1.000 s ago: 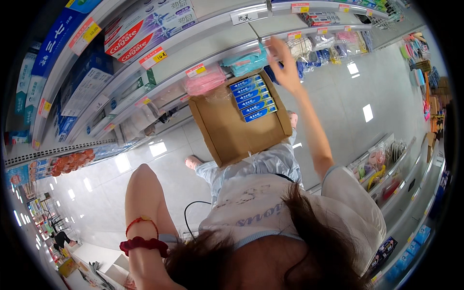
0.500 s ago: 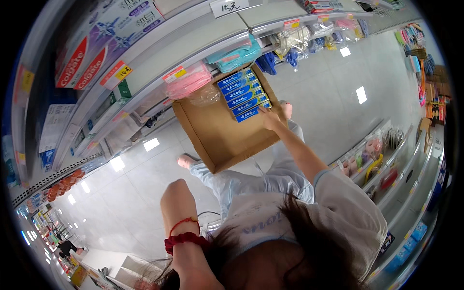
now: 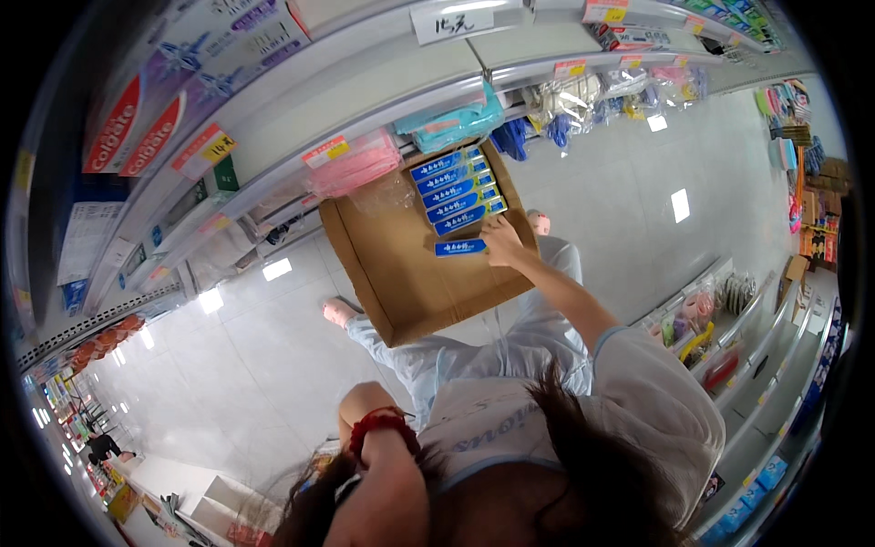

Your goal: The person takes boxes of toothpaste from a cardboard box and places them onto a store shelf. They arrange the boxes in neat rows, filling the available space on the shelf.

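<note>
A shallow brown cardboard box (image 3: 387, 305) rests in front of my legs, against the lower shelf. Several blue toothpaste boxes (image 3: 458, 194) lie side by side in a row in its far right part. One more toothpaste box (image 3: 460, 247) sits apart on the near side of that row, with the fingers of my right hand (image 3: 504, 242) closed on its right end. My left hand (image 3: 366, 399) is bent close to my body, a red scrunchie (image 3: 383, 428) around its wrist; its fingers are hidden from view.
Shelves with price tags curve along the far left side. Pink packs (image 3: 355, 164) and teal packs (image 3: 451, 120) hang over the carton's far edge. Bagged gloves (image 3: 565, 96) hang further right. Another shelf rack (image 3: 729, 365) stands at the right. Grey tiled floor (image 3: 620, 201) surrounds me.
My right hand has drawn the nearest toothpaste box toward me, away from the row. My left hand has dropped back closer to my body and moved slightly right.
</note>
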Demonstrator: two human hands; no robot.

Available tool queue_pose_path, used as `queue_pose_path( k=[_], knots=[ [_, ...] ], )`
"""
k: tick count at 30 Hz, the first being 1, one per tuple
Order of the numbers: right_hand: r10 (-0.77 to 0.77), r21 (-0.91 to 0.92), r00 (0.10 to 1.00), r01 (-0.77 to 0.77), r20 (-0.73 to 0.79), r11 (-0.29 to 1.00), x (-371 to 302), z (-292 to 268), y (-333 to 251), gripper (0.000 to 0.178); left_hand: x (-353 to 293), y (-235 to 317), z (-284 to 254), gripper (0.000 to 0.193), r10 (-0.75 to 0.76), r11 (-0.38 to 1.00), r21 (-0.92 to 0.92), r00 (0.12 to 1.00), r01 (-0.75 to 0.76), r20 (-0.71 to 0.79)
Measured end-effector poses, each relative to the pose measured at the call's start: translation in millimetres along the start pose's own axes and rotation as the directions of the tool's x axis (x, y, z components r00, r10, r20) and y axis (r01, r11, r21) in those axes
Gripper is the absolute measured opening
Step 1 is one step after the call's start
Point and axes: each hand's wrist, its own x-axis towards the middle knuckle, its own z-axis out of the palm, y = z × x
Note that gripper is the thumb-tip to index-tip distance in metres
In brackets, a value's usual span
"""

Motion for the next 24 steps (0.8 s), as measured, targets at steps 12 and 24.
queue_pose_path(
  k=[12,24],
  knots=[
    [0.192,0.657,0.845,0.226,-0.5,0.719,-49.2,-340.1,-70.8,0.037,-7.4,-33.0,-78.2,0.039,-0.602,0.757,0.406,0.305,0.512,0.738],
    [-0.354,-0.056,0.498,0.518,-0.791,0.854,-51.9,-519.8,-89.5,0.038,85.2,-92.3,-37.3,0.054,-0.515,0.856,0.503,0.29,0.12,0.807]
  ],
)
